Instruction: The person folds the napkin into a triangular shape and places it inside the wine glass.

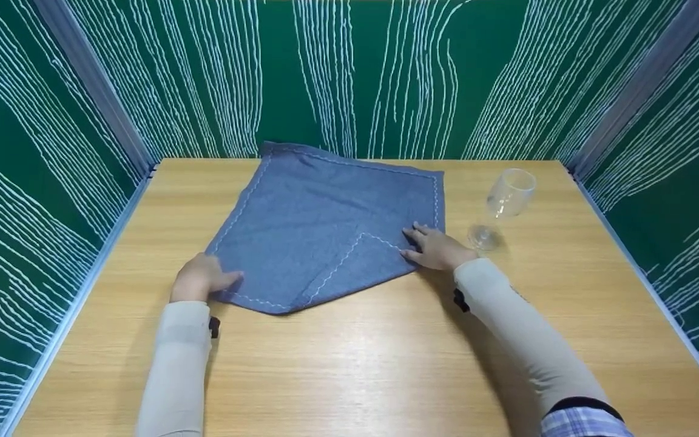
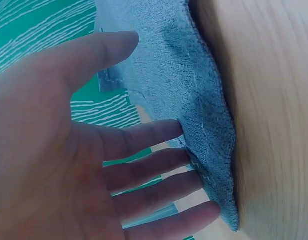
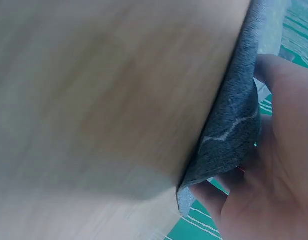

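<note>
A grey-blue cloth (image 1: pixel 319 206) with white stitching along its border lies spread on the table. Its near right part is folded over, so a stitched corner (image 1: pixel 355 261) points inward on top. My left hand (image 1: pixel 199 276) is at the cloth's left near corner; in the left wrist view its straight fingers (image 2: pixel 154 165) touch the edge, thumb held apart. The right hand (image 1: pixel 437 247) rests on the right edge with spread fingers. Seen from the right wrist, the thumb and fingers lie against the cloth (image 3: pixel 229 135), partly hidden behind it.
A clear stemmed glass (image 1: pixel 510 194) stands upright on the wooden table (image 1: pixel 337 370), just beyond my right wrist. Green panels (image 1: pixel 374 73) with white wavy lines enclose the table at the back and both sides, with grey posts (image 1: pixel 91 79) at the corners.
</note>
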`<state>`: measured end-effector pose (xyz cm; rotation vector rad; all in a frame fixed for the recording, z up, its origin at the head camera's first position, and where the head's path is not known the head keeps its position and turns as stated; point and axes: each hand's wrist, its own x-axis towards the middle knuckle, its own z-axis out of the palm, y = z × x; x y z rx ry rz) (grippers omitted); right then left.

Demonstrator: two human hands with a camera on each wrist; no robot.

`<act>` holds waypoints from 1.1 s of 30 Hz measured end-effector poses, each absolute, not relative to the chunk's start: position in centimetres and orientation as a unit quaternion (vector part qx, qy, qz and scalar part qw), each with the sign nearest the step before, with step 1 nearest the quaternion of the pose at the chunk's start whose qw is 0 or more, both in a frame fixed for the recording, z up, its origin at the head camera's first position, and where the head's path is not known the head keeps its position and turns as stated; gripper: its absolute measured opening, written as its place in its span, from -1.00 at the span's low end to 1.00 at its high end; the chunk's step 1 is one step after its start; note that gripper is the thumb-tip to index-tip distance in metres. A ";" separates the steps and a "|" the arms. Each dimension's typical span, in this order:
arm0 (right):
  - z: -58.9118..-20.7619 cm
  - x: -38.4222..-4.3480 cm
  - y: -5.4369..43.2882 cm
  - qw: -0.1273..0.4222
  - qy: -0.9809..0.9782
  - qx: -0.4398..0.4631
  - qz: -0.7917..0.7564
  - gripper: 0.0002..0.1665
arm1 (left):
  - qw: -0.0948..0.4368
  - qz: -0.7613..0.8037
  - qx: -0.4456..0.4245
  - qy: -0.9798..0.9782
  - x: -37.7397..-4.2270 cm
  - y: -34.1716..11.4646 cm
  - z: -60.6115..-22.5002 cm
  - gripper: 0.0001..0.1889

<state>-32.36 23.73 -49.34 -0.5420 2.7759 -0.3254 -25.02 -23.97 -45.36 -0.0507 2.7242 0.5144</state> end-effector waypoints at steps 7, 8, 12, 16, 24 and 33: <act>-48.8 -31.3 23.7 0.142 0.967 -0.190 -0.094 -0.15 | 0.187 0.173 -0.010 0.967 -25.9 -24.0 -45.6 -0.24; -48.8 -31.1 23.7 0.144 0.967 -0.189 -0.089 -0.15 | 0.188 0.173 -0.010 0.967 -26.0 -24.0 -45.7 -0.20; -48.6 -30.6 23.6 0.149 0.967 -0.189 -0.078 -0.14 | 0.194 0.172 -0.011 0.966 -26.4 -24.1 -45.9 -0.11; -48.5 -30.1 23.5 0.148 0.968 -0.192 -0.068 -0.14 | 0.198 0.169 -0.011 0.966 -26.9 -24.1 -45.9 -0.07; -48.3 -29.2 23.2 0.141 0.969 -0.193 -0.059 -0.13 | 0.209 0.172 -0.007 0.963 -27.5 -24.0 -46.0 0.00; -47.6 -28.0 22.8 0.133 0.968 -0.207 -0.044 -0.12 | 0.203 0.191 0.005 0.960 -28.5 -24.4 -46.7 0.07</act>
